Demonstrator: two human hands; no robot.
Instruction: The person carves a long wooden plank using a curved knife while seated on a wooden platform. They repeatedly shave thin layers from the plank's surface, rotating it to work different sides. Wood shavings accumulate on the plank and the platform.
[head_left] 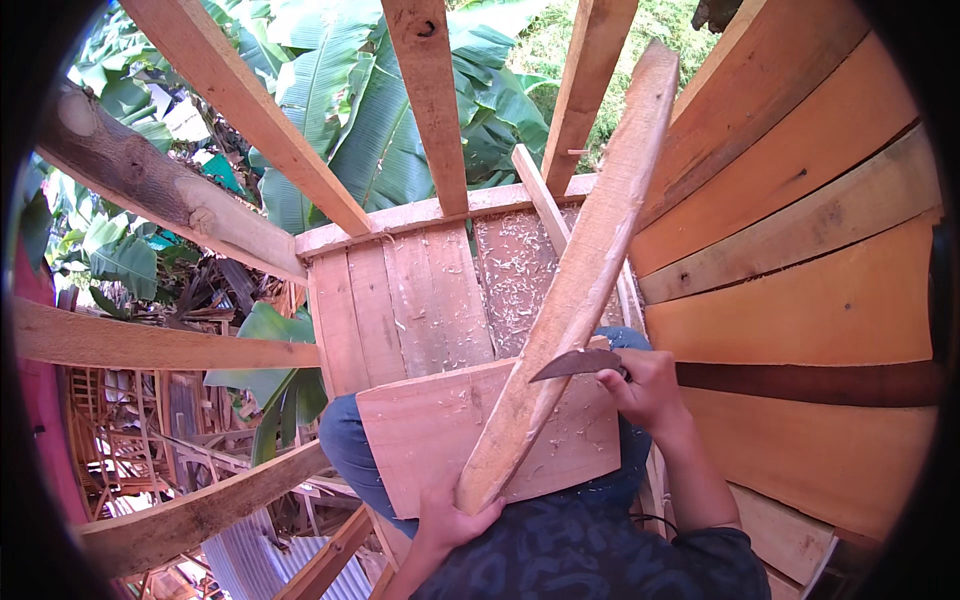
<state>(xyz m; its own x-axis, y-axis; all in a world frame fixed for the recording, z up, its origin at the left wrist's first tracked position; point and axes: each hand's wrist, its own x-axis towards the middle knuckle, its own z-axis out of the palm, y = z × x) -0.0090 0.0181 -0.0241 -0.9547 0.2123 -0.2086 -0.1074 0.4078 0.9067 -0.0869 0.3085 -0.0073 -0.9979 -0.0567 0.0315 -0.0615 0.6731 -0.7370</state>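
A long, rough wooden plank (570, 290) slants from my lap up to the far right, its far end tapered. My left hand (449, 518) is closed around its near end, close to my body. In my right hand (645, 388) is a knife (578, 364) with a dark, curved blade, gripped by a handle that my fingers hide. The blade lies across the plank's right edge, pointing left. Beneath the plank, a flat wooden board (420, 425) rests across my thighs, with a few shavings scattered on it.
Pale wood shavings (515, 270) litter the plank floor (375, 310) ahead. Upright posts (425, 100) and a low rail (400, 217) edge it. A wall of boards (790, 310) rises at the right. Outside are banana leaves (340, 120) and, lower left, corrugated metal sheets (245, 560).
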